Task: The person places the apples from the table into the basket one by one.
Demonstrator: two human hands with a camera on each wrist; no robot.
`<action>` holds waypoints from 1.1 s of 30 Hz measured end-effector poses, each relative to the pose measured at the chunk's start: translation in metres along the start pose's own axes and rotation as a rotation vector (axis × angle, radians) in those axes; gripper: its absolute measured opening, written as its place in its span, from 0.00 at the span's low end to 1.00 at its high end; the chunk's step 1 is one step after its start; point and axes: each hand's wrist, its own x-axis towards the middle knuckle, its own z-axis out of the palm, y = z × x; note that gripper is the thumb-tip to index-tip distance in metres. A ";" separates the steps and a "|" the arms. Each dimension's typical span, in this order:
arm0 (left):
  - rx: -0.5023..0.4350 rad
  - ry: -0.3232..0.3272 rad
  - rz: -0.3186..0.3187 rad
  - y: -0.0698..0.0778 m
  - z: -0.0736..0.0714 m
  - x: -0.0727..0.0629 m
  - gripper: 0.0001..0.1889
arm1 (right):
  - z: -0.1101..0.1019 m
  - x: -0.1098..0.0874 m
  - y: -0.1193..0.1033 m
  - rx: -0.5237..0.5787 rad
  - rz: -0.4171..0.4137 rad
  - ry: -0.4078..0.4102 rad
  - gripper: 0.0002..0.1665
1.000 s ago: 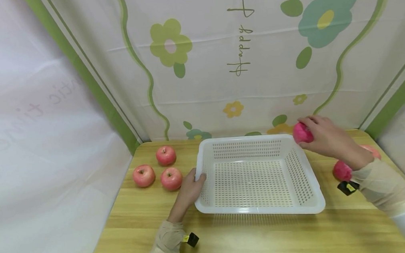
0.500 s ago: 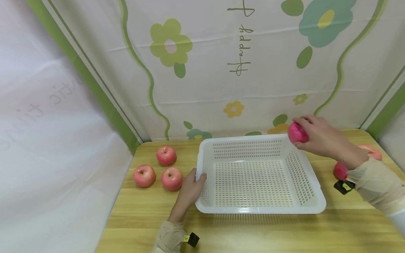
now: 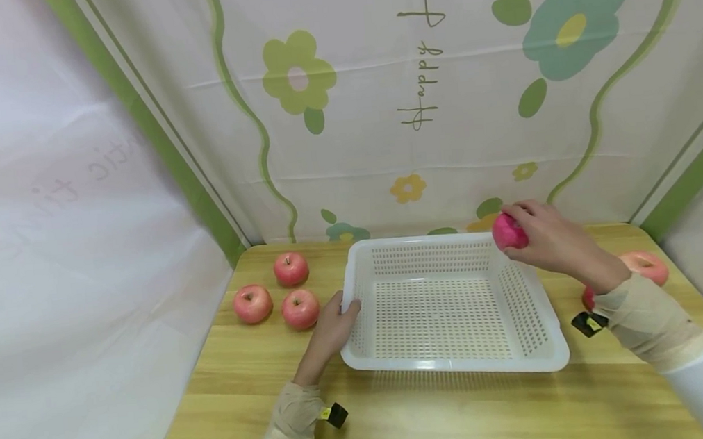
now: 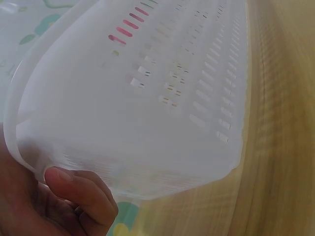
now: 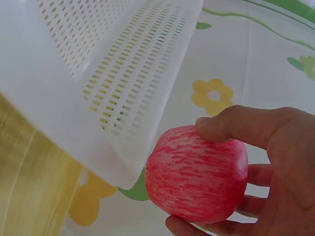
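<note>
A white perforated plastic basket stands on the wooden table, with nothing inside it. My left hand grips its left rim; in the left wrist view the fingers curl at the basket's edge. At the far right corner of the basket, my right hand holds a red apple above the rim. The right wrist view shows thumb and fingers around this streaked apple, close beside the basket wall.
Left of the basket sit three apples: a rear apple, an outer apple and a near apple. On the right, an apple and a darker red one are partly behind my right arm. A flowered curtain hangs behind the table.
My right hand has moved slightly left with the apple, from beside the basket's far right corner to over it. The left hand keeps its grip on the rim.
</note>
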 end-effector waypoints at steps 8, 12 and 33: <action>-0.019 -0.008 0.011 -0.002 0.000 0.001 0.23 | 0.003 0.002 -0.004 -0.010 0.004 -0.010 0.48; -0.016 -0.009 0.006 -0.002 0.000 0.001 0.23 | 0.004 0.003 -0.006 -0.002 0.004 -0.016 0.48; -0.003 -0.009 0.001 -0.002 0.001 0.001 0.23 | 0.008 0.011 -0.028 0.000 -0.040 -0.001 0.45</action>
